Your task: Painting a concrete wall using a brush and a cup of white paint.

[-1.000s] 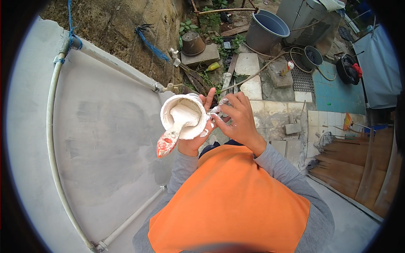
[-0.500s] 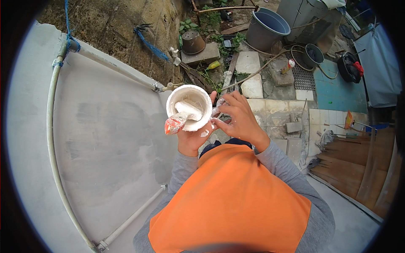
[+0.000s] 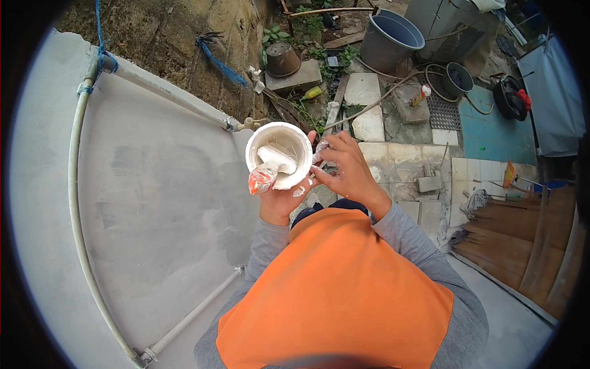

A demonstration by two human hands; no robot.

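My left hand [image 3: 278,206] holds a round white tub [image 3: 250,149] from below and from its right side, with its opening toward me. White paste coats the tub's inside. A white-caked tool [image 3: 276,158] lies in it, its end wrapped in red and clear plastic [image 3: 263,178] and jutting over the near rim; its kind I cannot make out. My right hand [image 3: 351,167] is at the tub's right side, fingers curled in close to my left fingertips. White smears cover its fingertips, and whatever they pinch is hidden. White flecks also mark my left palm.
A grey plastered wall [image 3: 178,203] with pipes [image 3: 75,184] along it stands close on my left. Ahead are a large grey bucket [image 3: 384,52], a hose [image 3: 393,92], an upturned pot [image 3: 283,59] and broken paving. Brown wooden sheets [image 3: 522,240] lie at the right.
The tub and my left hand have shifted slightly right, closer to my right hand. My right fingers have moved a little at the tub's edge.
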